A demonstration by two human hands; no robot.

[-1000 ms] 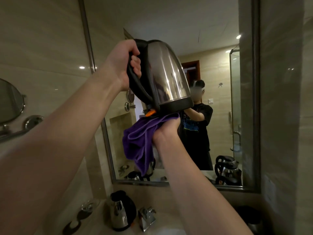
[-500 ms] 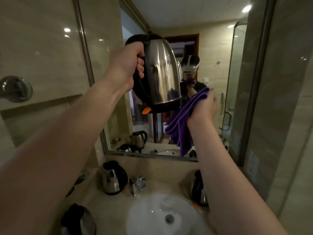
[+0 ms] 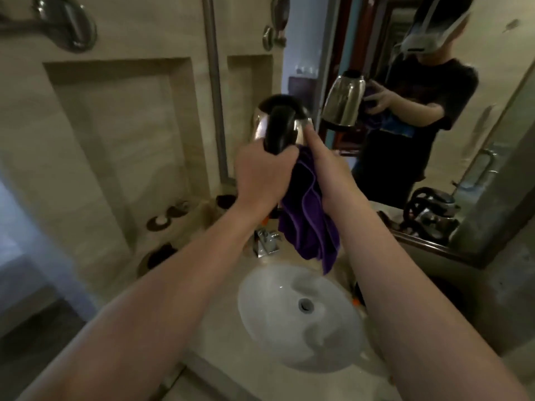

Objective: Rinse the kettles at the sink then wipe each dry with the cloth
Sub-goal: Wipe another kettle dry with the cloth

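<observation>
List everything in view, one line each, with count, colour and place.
kettle: one, steel with black handle, held up above the sink
cloth: one, purple, hanging against the kettle's right side
sink: one, white, below the hands
tap: one, chrome, behind the sink
mirror: one, on the wall at right, reflecting the person and kettles
left hand: grips the kettle handle
right hand: holds the cloth to the kettle

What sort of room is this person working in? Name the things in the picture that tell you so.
Most likely a bathroom, perhaps a hotel's. A round white basin is set into a stone counter, a chrome tap stands behind it, and a large wall mirror hangs above.
</observation>
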